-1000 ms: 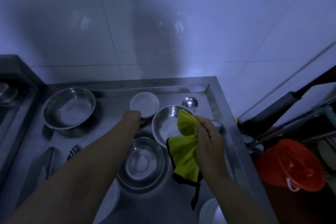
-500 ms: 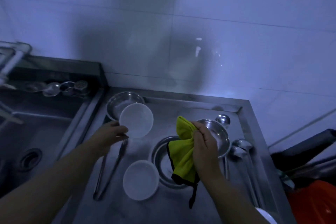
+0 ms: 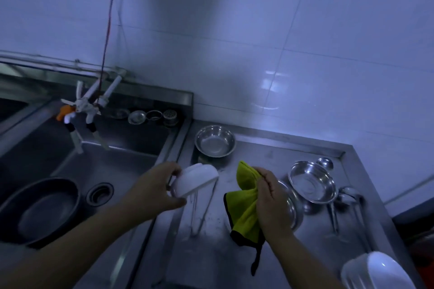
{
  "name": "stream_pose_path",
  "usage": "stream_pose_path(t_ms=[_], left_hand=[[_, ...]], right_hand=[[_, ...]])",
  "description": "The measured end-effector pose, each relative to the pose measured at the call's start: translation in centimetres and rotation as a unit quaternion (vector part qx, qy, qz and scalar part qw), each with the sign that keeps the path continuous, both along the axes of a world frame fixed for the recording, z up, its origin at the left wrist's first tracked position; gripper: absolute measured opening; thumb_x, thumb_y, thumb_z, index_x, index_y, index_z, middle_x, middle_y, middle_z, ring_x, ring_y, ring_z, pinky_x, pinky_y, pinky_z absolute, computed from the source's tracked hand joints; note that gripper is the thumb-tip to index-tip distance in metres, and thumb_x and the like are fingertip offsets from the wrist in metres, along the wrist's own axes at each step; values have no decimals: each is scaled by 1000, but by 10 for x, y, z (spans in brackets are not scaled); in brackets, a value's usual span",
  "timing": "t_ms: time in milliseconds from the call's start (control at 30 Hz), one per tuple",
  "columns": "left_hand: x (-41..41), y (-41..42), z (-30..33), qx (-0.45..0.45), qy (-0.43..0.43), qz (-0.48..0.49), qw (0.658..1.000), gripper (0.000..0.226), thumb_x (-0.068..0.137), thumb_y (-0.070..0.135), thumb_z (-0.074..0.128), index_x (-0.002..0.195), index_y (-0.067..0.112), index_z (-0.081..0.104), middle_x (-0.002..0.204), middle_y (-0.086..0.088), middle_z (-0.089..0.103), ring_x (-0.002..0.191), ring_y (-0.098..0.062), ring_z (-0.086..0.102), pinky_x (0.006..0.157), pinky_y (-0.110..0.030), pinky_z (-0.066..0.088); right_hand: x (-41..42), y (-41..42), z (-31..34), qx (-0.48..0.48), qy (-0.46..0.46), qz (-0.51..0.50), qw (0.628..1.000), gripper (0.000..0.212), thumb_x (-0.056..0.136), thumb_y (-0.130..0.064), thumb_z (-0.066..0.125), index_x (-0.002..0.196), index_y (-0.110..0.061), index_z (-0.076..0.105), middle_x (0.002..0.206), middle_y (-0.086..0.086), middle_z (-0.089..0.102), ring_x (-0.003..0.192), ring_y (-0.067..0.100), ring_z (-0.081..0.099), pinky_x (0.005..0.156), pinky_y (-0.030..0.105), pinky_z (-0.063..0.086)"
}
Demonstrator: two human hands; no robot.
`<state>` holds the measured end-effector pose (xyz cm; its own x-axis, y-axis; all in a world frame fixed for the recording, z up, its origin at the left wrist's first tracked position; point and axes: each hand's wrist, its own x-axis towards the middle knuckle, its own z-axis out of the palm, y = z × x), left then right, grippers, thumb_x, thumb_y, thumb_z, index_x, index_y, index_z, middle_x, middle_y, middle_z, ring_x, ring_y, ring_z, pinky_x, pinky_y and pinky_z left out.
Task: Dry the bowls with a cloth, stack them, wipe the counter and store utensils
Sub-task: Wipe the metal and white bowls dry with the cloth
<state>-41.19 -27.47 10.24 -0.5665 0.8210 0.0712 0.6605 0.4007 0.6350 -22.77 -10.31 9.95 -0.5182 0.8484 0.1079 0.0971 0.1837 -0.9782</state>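
Bowl (image 3: pixel 196 179) tilted in left hand (image 3: pixel 153 191), over counter (image 3: pixel 270 148).

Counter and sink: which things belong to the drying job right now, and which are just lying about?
In the job:
left hand gripping the tilted white bowl
right hand gripping the yellow cloth
steel bowls on the counter
ladles
tongs

Lying about:
black pan in the sink
strainers
taps
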Motion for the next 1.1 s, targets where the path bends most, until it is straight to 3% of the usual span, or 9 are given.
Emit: stream_pose_path(t_ms=[200, 300, 400, 500, 600, 700, 767, 933, 1100], left_hand=[[1, -28, 19, 42, -62, 23, 997, 47, 62, 33, 82, 97, 33, 50, 103, 18, 57, 84, -1, 62, 70, -24, 56], [6, -31, 31, 101, -145, 44, 983, 37, 70, 23, 78, 96, 28, 52, 100, 9, 61, 90, -6, 61, 69, -25, 55], [16, -29, 46, 189, -304, 57, 932, 23, 80, 15, 70, 97, 20, 55, 95, -5, 65, 81, -17, 67, 59, -28, 56], [29, -24, 62, 251, -380, 66, 888, 3, 90, 12, 55, 92, 11, 55, 87, -10, 63, 68, -14, 67, 54, -30, 55], [37, -22, 74, 274, -334, 66, 899, 7, 88, 20, 56, 89, 14, 54, 82, -9, 58, 65, -14, 62, 51, -27, 50], [38, -27, 83, 270, -271, 47, 923, 24, 75, 36, 48, 94, 25, 56, 87, -4, 61, 77, -21, 60, 63, -38, 50], [39, -29, 85, 271, -244, 36, 930, 25, 75, 38, 44, 96, 32, 56, 89, -1, 62, 82, -21, 60, 69, -41, 49], [49, -19, 93, 303, -236, 59, 922, 25, 74, 37, 41, 93, 37, 57, 84, 6, 62, 80, -16, 59, 71, -40, 49], [54, -5, 101, 342, -244, 43, 907, 29, 79, 35, 41, 103, 44, 55, 92, 22, 61, 84, 3, 58, 69, -24, 46]], right_hand=[[-6, -51, 4, 50, 13, -29, 998, 21, 96, -6, 48, 90, -26, 50, 90, -1, 58, 79, 3, 56, 68, 15, 44], [-10, -73, 15, 201, 36, -26, 979, 7, 92, -17, 48, 90, -23, 50, 99, -1, 51, 92, 5, 51, 81, 20, 41], [-20, -88, 31, 379, 61, 40, 922, 11, 92, -21, 50, 102, -18, 55, 116, 2, 43, 110, 3, 47, 95, 16, 39], [-30, -89, 45, 562, -8, 45, 826, 21, 93, -25, 52, 104, -12, 65, 120, 10, 52, 115, 21, 50, 98, 34, 44], [-28, -82, 51, 669, -72, 63, 737, 32, 95, -37, 49, 103, -14, 69, 117, 6, 64, 124, 24, 48, 104, 47, 38], [-17, -75, 55, 718, -97, 97, 683, 45, 93, -53, 45, 113, -18, 65, 123, 1, 62, 135, 25, 40, 114, 56, 17], [-15, -71, 59, 734, -107, 121, 660, 53, 90, -57, 47, 116, -15, 65, 123, 5, 63, 134, 27, 41, 116, 53, 18], [-16, -85, 63, 709, -86, 71, 697, 43, 86, -48, 61, 107, -12, 70, 108, 9, 68, 113, 27, 59, 104, 45, 42], [-32, -117, 60, 650, -19, -37, 758, 30, 87, -23, 64, 113, -8, 68, 105, 10, 69, 104, 25, 64, 97, 41, 48]])
